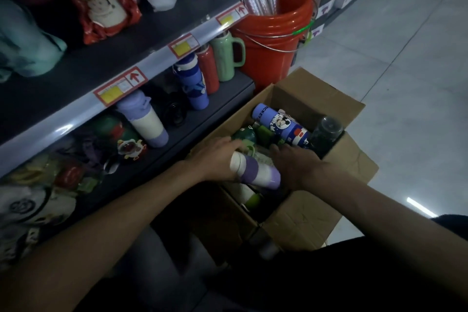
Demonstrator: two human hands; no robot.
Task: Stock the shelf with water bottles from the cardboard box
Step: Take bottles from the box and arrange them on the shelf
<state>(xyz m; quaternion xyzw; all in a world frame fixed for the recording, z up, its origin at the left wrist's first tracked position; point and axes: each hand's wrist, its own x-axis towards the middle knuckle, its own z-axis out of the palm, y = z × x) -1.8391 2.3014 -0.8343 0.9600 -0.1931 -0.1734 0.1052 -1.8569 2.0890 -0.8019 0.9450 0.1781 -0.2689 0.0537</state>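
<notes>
Much inside the cardboard box (301, 99) is lost in shadow. Below the banded bottle (255, 172) only a pale cylinder with a green end shows, and the box's near corner is cut off by dark clothing. The banded bottle, a smooth cylinder ringed white, purple and lilac, lies tilted across the box's open top. The left hand (217, 157) has its grip closed over the white capped end, fingers curled across it. The right hand (296, 167) lies against the lilac end. Its fingers are largely hidden behind the back of the hand, so I cannot tell whether that grip is closed or slack.

Deeper in the box lie a glossy blue bottle (281, 124) printed with a cartoon mouse, a dark translucent bottle (326, 134) at the far right corner, and a rounded green lid (244, 134) partly covered by the left fingers.

Left of the box, the lower shelf (192, 132) carries upright bottles: a lilac-and-cream bottle (147, 121), a striped blue bottle (192, 83), a red bottle (209, 71) and a pale green mug (226, 58) with a handle. Goods farther left are blurred.

Beyond the box stands an orange plastic bucket (273, 40) with a wire handle.
</notes>
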